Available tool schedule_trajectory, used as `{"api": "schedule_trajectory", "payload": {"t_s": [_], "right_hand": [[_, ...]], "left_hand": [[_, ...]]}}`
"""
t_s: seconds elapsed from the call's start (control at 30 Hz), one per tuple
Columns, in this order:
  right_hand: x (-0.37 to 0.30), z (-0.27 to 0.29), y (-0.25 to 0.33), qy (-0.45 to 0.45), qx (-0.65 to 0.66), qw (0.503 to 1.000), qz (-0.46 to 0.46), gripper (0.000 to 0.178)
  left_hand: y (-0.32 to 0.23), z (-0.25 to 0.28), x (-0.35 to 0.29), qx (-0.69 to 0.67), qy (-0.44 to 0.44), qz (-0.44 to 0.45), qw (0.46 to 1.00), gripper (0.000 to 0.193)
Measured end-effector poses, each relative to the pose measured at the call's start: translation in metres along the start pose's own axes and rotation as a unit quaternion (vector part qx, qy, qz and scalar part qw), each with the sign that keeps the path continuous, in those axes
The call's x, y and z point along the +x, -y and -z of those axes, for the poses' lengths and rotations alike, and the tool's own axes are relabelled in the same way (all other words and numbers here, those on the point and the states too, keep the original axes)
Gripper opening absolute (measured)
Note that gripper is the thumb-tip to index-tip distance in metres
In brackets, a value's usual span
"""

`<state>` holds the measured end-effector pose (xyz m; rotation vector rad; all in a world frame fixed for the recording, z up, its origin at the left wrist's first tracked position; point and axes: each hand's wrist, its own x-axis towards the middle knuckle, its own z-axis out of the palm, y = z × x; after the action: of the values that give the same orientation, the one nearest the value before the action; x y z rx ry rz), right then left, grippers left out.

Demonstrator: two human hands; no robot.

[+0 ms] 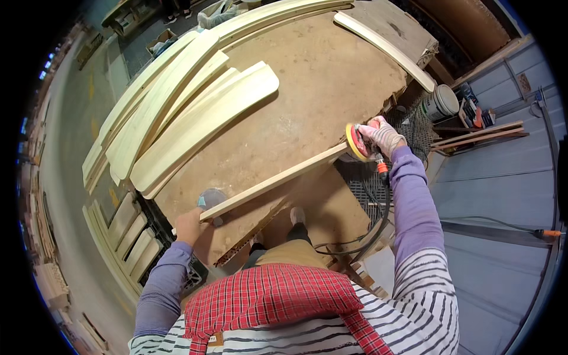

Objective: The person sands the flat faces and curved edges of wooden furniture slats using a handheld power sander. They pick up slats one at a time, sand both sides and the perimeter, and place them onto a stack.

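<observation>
A long, narrow wooden slat [272, 182] lies slantwise before me, over the near edge of the work table. My left hand [188, 226], bare, is closed around its near left end. At the far right end, my right hand [387, 137] wears a pale striped glove and is wrapped round a red and yellow air sander [354, 142]. The sander's pad stands on edge against the tip of the slat. A black hose with an orange fitting [382, 169] hangs from the tool. Close to my left hand is a round grey disc [212, 199], partly behind the slat.
The brown table top [307, 71] bears a pile of curved pale boards [207, 121] on the left and one curved strip [384, 50] at the far right. A white bucket [441, 102] stands beyond the right edge. More boards [133, 231] sit in a rack at lower left.
</observation>
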<state>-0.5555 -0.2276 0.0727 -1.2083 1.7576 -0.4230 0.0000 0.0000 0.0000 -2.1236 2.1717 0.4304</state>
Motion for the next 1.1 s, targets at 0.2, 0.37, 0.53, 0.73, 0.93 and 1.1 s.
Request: {"api": "schedule_trajectory", "payload": {"t_s": [0.2,0.37,0.53,0.73,0.93,1.1], "right_hand": [[0.000,-0.019,0.046,-0.055,-0.267,0.960,0.059,0.059],[-0.097,-0.180,0.111,0.014,-0.354,0.907,0.227,0.034],[-0.136,-0.221,0.112,0.104,-0.369,0.869,0.313,0.032],[-0.094,-0.146,0.093,-0.154,-0.236,0.953,0.109,0.034],[-0.163,-0.319,0.122,0.093,-0.224,0.950,0.197,0.046],[-0.150,-0.269,0.117,-0.081,-0.312,0.911,0.257,0.037]], "left_hand": [[0.003,-0.006,0.005,-0.020,-0.036,-0.018,0.999,0.028],[-0.006,0.001,0.014,-0.024,-0.017,-0.002,1.000,0.029],[-0.002,-0.006,0.008,-0.016,-0.047,-0.007,0.999,0.028],[-0.002,-0.006,0.011,-0.031,-0.059,-0.039,0.997,0.026],[0.047,-0.011,0.000,-0.109,-0.011,-0.084,0.990,0.026],[0.102,-0.008,-0.039,-0.327,0.010,-0.034,0.944,0.036]]}}
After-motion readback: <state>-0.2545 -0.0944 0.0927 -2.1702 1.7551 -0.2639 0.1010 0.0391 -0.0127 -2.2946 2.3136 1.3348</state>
